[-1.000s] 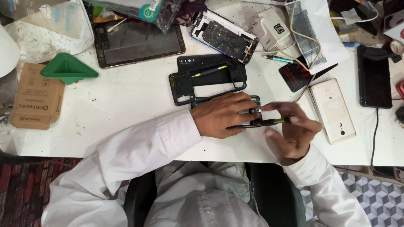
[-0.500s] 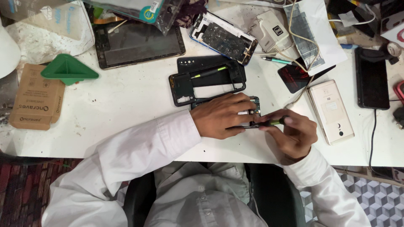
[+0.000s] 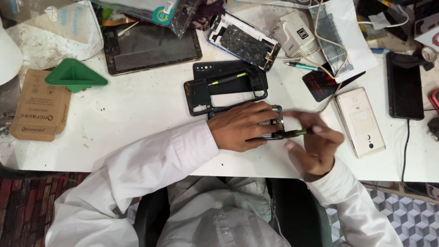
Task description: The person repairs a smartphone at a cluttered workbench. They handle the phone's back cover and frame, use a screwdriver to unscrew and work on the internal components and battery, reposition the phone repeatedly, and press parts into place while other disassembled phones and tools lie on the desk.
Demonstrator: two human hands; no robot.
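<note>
Head view: our left hand (image 3: 242, 127) presses the opened phone (image 3: 270, 123) flat at frame centre on the counter (image 3: 137, 114); right hand (image 3: 315, 144), fingers gripping a green-handled tool (image 3: 297, 133), points leftward into the phone's right end.

Bare table (image 3: 137, 110) lies open along the front edge, from the cardboard box (image 3: 40, 106) to the left hand (image 3: 242, 127). Behind the hands a black frame (image 3: 226, 87) blocks the middle. Near the right edge, a gold phone (image 3: 360, 121) and a black phone (image 3: 404, 85) leave only narrow lanes.
</note>
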